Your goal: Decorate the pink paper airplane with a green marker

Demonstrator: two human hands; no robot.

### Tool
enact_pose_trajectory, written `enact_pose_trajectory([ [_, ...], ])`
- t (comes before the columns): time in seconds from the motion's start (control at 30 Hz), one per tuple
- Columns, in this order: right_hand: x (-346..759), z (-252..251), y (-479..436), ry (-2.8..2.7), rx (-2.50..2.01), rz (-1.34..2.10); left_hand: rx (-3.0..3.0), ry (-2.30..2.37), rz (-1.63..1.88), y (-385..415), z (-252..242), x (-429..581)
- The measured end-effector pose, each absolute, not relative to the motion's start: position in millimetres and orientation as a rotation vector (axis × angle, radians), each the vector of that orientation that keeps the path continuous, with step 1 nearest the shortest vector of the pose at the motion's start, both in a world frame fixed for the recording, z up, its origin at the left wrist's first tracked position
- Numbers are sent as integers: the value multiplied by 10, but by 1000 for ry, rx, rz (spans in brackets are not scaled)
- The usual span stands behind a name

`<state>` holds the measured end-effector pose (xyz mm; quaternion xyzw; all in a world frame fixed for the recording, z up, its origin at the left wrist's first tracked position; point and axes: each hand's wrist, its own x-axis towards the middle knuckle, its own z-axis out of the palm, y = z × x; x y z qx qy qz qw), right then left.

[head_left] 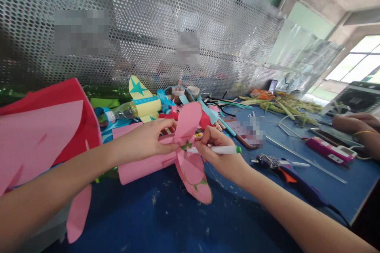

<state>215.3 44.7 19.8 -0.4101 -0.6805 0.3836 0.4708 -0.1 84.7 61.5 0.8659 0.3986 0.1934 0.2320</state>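
A pink paper plane with green stars on its wings lies on the blue table. My left hand is closed on its body near the wings, steadying it. My right hand is closed on a white marker with a green cap, whose tip touches the wing by a green star. Behind them stands a yellow paper plane with teal stars, built on a plastic bottle.
Red and pink paper sheets lie at the left. A glue gun, a phone, a pink power strip and green stalks are at the right. Another person's hand rests far right. A perforated metal screen backs the table.
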Motion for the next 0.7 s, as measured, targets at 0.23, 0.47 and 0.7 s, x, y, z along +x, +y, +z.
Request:
enact_pose_trajectory([
  [0.23, 2146, 195, 442, -1662, -1005, 935, 2361, 1160, 454, 812, 665, 20],
  [0.47, 2138, 204, 443, -1659, -991, 936, 2394, 1141, 473, 845, 628, 0],
  [0.7, 2132, 226, 432, -1666, -986, 925, 2379, 1119, 501, 847, 593, -11],
])
